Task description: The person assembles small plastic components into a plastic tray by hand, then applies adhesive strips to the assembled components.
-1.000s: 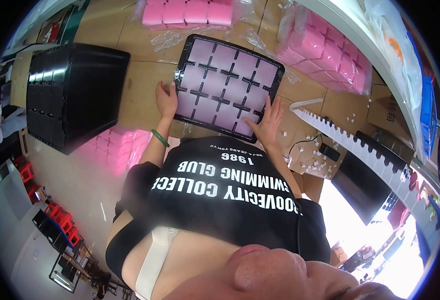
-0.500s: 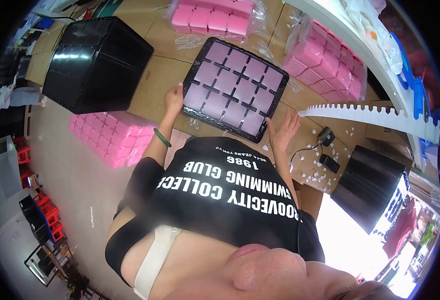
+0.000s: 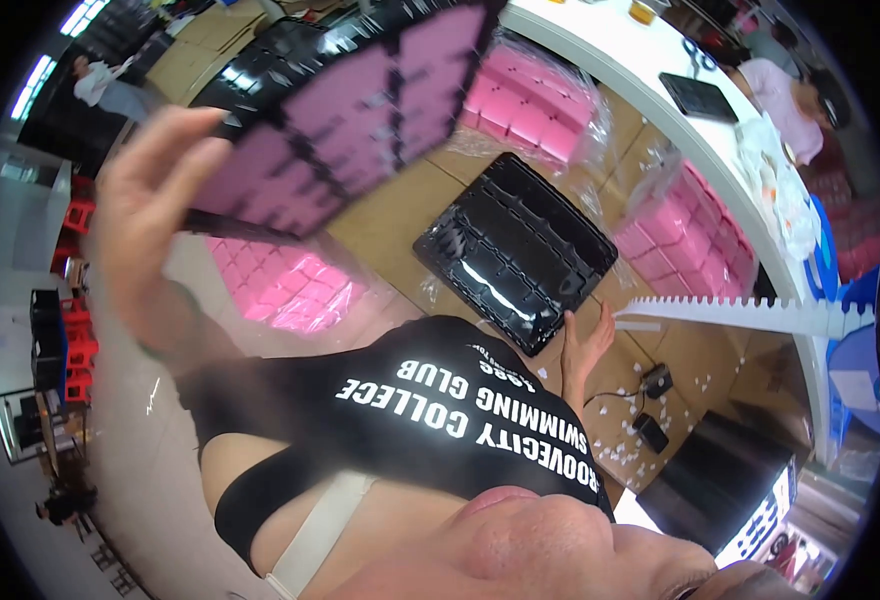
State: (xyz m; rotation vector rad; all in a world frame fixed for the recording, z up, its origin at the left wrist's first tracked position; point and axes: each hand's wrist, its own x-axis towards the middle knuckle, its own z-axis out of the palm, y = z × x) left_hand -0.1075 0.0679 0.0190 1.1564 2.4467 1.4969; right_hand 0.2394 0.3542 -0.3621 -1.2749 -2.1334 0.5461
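My left hand (image 3: 155,200), blurred, is raised at the left with its fingers bent at the edge of a black tray (image 3: 345,48). This tray is tilted, high and close to me, and pink-purple foam blocks (image 3: 360,130) fill its compartments. Part of the grip is smeared by motion. A second glossy black tray (image 3: 520,250) lies on the cardboard-covered table, its ridged surface showing no foam. Beside its near right corner is my right hand (image 3: 587,345), thumb at the rim and fingers stretched out.
Plastic-wrapped pink foam blocks stand at the back (image 3: 530,95), right (image 3: 690,230) and left (image 3: 285,280). A white notched strip (image 3: 740,313) juts over the table. Black adapters (image 3: 652,430) with a cable lie among white scraps. A black stack (image 3: 710,480) stands at the lower right.
My left hand has lifted the foam-filled tray up and to the left. The black tray on the table now shows without foam. My right hand has stayed near the tray's corner; my view has shifted.
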